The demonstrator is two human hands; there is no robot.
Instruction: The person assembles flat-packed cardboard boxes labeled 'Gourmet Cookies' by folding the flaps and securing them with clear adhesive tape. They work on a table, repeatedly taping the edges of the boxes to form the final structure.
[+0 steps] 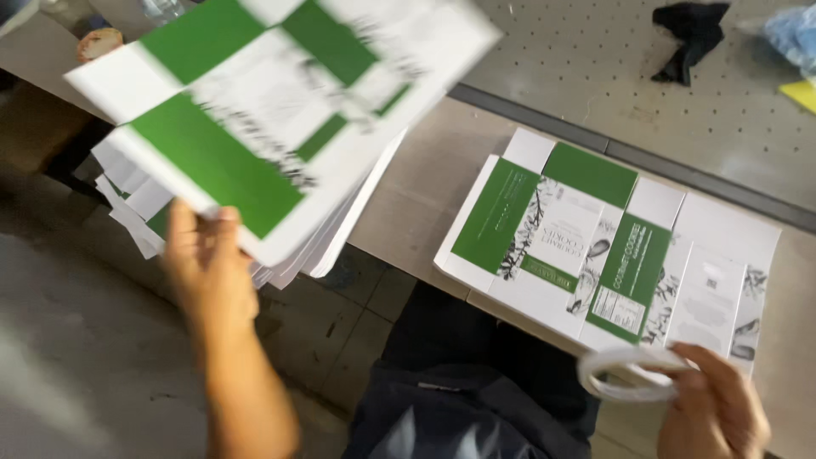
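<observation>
Flat carton sheet, green and white, lifted off the stack at the table's left edge, pinched at its lower edge by left hand. Right hand closed on tape roll at the near edge, beside another flat carton laid printed side up.

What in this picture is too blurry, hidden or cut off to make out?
- Green-and-white flat carton sheet lifted by the left hand: motion blur smears its print, head view.
- Stack of white sheets: mostly hidden under that sheet.
- Right hand with white tape ring: cut by the bottom edge.
- Blue item: cut off by the right edge.
</observation>
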